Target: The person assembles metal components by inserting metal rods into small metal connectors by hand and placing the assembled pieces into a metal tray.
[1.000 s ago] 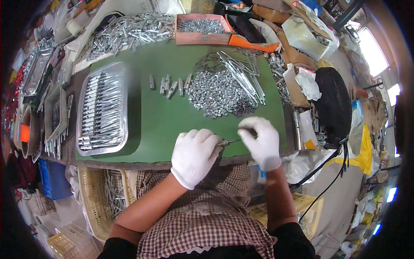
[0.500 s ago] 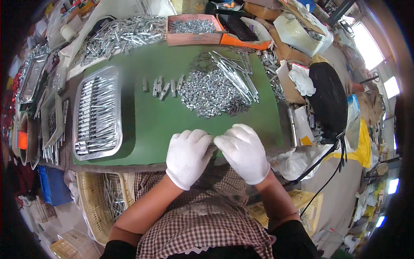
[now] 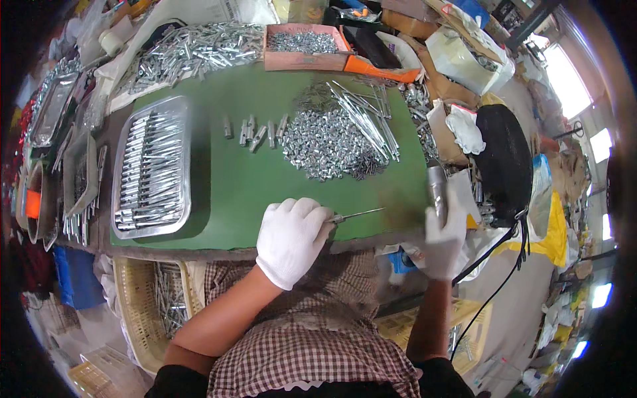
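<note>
A loose pinch could drop the rod (image 3: 360, 213).
My left hand (image 3: 290, 237) clamps it; tool (image 3: 436, 184) beyond my right hand (image 3: 446, 249), grip too blurred to tell.

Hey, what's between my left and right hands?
In the head view, a thin metal rod juts from the left hand toward the right hand; past its tip lies green mat.

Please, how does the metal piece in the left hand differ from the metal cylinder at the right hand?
The metal piece shows a slim rod; the metal cylinder is much thicker. The metal piece points nearly sideways across the picture, while the metal cylinder runs nearly up and down. Both look silvery.
</note>
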A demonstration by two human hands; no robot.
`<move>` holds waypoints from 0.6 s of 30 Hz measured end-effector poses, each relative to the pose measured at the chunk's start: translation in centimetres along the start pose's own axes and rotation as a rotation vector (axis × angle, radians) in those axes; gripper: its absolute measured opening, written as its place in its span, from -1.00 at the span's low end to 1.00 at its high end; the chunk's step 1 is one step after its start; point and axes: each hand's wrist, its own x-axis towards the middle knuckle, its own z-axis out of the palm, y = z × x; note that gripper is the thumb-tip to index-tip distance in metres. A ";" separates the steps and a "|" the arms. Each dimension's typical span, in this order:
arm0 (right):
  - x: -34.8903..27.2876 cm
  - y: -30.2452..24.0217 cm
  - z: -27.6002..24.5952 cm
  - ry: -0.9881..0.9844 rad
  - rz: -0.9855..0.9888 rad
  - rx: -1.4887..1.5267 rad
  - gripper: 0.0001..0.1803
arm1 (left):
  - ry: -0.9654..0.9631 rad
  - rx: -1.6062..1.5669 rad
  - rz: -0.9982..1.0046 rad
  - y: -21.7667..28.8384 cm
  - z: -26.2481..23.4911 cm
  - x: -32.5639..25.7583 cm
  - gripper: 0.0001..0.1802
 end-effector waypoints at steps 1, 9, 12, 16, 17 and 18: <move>-0.5 -3.0 -0.2 -0.030 -0.042 -0.028 -0.36 | 0.005 0.005 -0.012 0.0 0.1 -0.2 -0.83; -3.8 -9.0 -0.5 -0.637 0.081 0.019 -0.28 | 0.006 -0.017 0.023 -0.2 0.1 -0.1 -0.80; -4.2 -8.3 -0.3 -0.637 0.122 0.080 -0.26 | -0.015 0.011 -0.002 0.1 0.3 -0.1 -0.78; -2.8 -4.8 -0.5 -0.246 0.063 0.187 -0.33 | -0.037 0.040 0.019 0.4 0.0 -0.1 -0.74; -1.8 -3.9 -0.5 -0.188 0.165 0.152 -0.34 | -0.032 0.029 0.034 0.4 0.0 0.0 -0.73; -0.9 -2.2 -0.6 -0.122 0.137 0.070 -0.33 | -0.026 0.015 0.055 0.4 0.0 0.2 -0.72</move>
